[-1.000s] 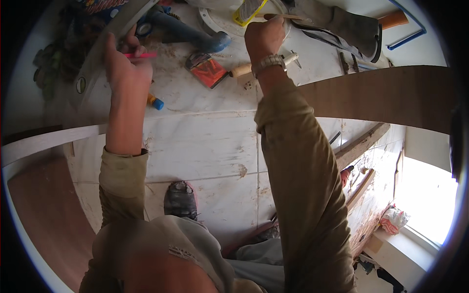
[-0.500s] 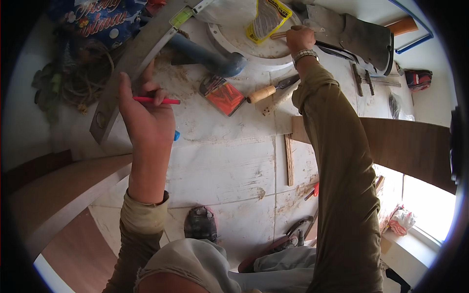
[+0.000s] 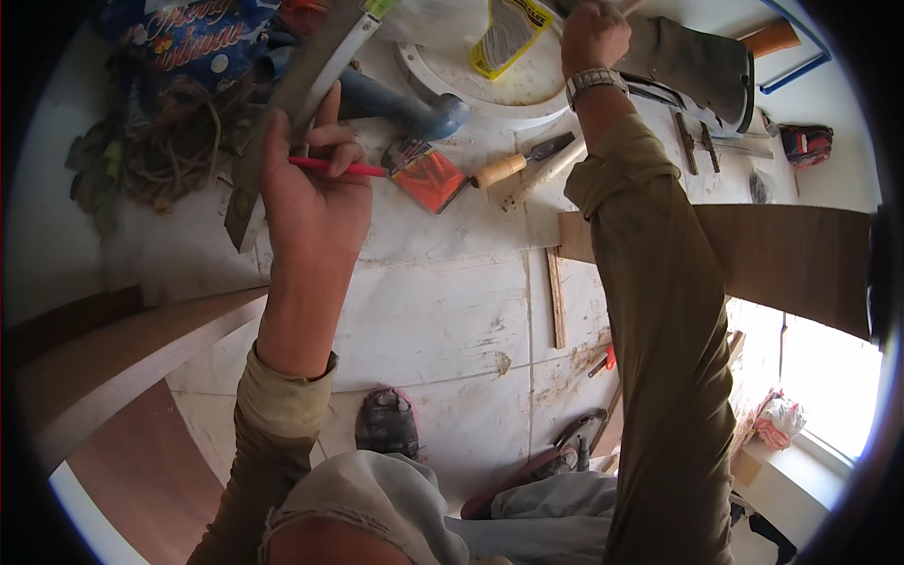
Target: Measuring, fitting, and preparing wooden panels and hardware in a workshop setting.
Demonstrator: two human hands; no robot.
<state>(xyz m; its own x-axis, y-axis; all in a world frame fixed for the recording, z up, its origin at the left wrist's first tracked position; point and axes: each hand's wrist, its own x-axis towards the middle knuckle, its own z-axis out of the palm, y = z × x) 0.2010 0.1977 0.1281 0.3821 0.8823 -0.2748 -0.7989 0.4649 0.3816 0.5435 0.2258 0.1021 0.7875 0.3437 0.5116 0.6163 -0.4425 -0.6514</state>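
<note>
My left hand (image 3: 315, 212) is closed around a metal spirit level (image 3: 318, 80), which slants up and away to the right. Between its fingers a red pencil (image 3: 365, 170) sticks out toward the right. Over at the far right, my right hand (image 3: 595, 45) grips a thin wooden stick (image 3: 630, 8), mostly hidden by the fingers. Beside that hand is a round white bucket lid (image 3: 452, 75) with a yellow-edged packet (image 3: 508, 40) on it. An orange packet (image 3: 433, 179) and a wooden-handled flat-bladed tool (image 3: 499, 171) lie between the hands.
A blue-grey rounded object (image 3: 400, 105) lies behind the orange packet. A tangle of rope (image 3: 174, 155) is at the left. Wooden boards (image 3: 791, 256) jut in from the right, and another panel (image 3: 141, 348) from the left. A dark boot-like object (image 3: 692, 75) lies at the far right.
My left hand has moved right and slightly away, carrying the spirit level and pencil. My right hand has moved farther away; its stick now points up to the right instead of left.
</note>
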